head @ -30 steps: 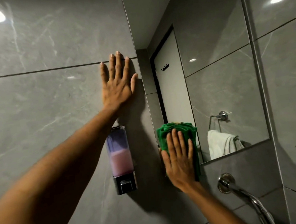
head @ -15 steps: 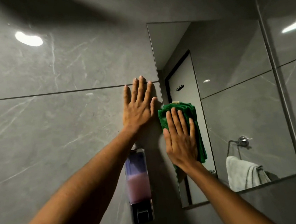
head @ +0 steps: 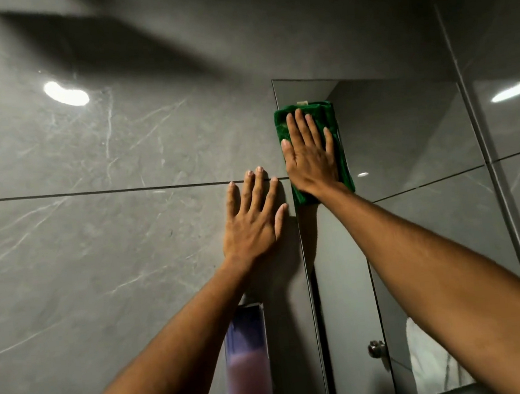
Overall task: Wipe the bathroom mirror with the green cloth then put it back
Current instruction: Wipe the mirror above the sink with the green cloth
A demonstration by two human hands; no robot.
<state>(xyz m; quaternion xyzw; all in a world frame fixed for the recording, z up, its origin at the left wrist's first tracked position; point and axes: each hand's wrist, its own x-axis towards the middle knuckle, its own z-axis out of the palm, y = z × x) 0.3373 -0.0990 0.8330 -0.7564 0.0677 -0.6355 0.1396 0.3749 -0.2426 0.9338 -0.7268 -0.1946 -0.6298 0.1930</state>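
Right hand [head: 310, 157] lies flat and open, fingers spread, palm pressing the folded green cloth [head: 324, 117] against the bathroom mirror [head: 405, 138]. Nothing is gripped; the cloth is pinned between palm and glass. Cloth sits at the mirror's upper left corner, its top edge just below the mirror's top edge, its left edge lapping the mirror's left border. A small pale tag shows at the cloth's top edge. Cloth extends below the heel of the hand, beside the wrist.

Left hand [head: 254, 216] is also open and flat, fingers spread, resting on the grey marbled wall tile [head: 98, 244] just left of the mirror's edge; fingertips reach the horizontal grout line. It holds nothing. It sits lower than the right hand, the two close but apart.

Below the left forearm, a wall-mounted soap dispenser [head: 248, 363] holds pink liquid. The mirror reflects a white towel [head: 427, 365] at lower right and a round ceiling light spot.
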